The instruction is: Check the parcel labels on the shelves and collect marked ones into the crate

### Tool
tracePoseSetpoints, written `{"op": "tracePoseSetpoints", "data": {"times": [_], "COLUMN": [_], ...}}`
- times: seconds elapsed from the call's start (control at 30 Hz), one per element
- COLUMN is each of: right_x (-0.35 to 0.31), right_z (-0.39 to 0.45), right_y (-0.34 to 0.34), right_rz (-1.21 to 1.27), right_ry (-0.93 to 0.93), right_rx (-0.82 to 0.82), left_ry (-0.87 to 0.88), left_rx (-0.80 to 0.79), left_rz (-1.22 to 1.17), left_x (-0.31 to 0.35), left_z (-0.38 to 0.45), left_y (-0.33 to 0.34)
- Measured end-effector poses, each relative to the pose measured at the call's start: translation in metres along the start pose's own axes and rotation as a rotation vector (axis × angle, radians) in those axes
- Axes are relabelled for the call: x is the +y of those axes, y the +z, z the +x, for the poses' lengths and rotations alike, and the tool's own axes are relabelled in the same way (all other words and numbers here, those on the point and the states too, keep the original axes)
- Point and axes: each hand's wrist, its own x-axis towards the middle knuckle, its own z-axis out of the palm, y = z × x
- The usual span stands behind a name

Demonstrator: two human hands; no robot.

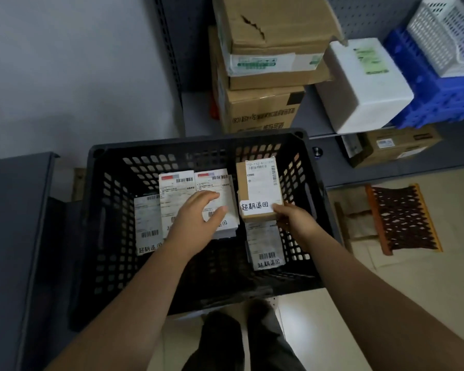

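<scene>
A black perforated crate [110, 263] stands in front of me. Inside it lie several white labelled parcels [149, 223], each with a handwritten mark along its near edge. My left hand [198, 212] rests on the white parcel [220, 183] in the middle, its fingers spread over the top. My right hand [292, 218] grips the near corner of a small brown box [257, 188], which bears a shipping label and a white handwritten sticker. The box sits low in the crate's right half, above another white parcel [264, 245].
Grey shelving behind the crate carries stacked cardboard boxes [265, 49], a white foam box [364, 84], and blue [437, 103] and white baskets [450, 36]. More boxes [397, 145] sit on a lower shelf. A brown mesh rack [402, 218] lies on the floor at right. A grey surface [14, 236] is at left.
</scene>
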Motion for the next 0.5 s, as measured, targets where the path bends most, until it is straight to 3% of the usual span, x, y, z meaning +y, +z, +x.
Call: {"op": "tracePoseSetpoints", "data": {"times": [0.23,0.5], "right_x": [0.003,0.005], "right_z": [0.044,0.064], "right_y": [0.005,0.008], "right_rz": [0.059,-0.043], "right_ry": [0.081,0.038], "right_rx": [0.056,0.214], "left_ry": [-0.072,-0.175], "left_rx": [0.001,0.028], "left_rz": [0.007,-0.024], "left_x": [-0.01,-0.012], "left_z": [0.016,0.033], "left_y": [0.015,0.031]}}
